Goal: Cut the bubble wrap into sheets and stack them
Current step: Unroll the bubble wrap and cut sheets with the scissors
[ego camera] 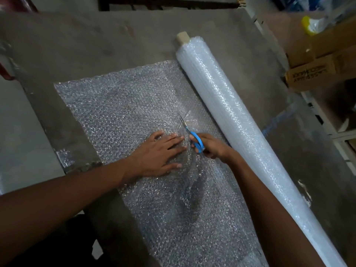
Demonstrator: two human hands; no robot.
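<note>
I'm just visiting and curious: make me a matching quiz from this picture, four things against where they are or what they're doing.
Things:
1. left hand
2. right hand
3. bubble wrap roll
4. cardboard box

States:
A. lying along the table's right side
B. pressed flat on the unrolled sheet
C. beyond the table, at right
D. gripping blue scissors

Pairs: 1-B, 2-D, 3-A, 4-C

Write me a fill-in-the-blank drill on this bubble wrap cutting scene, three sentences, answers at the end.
1. The right hand holds scissors whose handles are ____ in colour.
2. The left hand lies ____ on the unrolled bubble wrap sheet, beside the cut.
3. The bubble wrap roll is wound on a ____ core that sticks out at its far end.

Answers: blue; flat; cardboard
</note>
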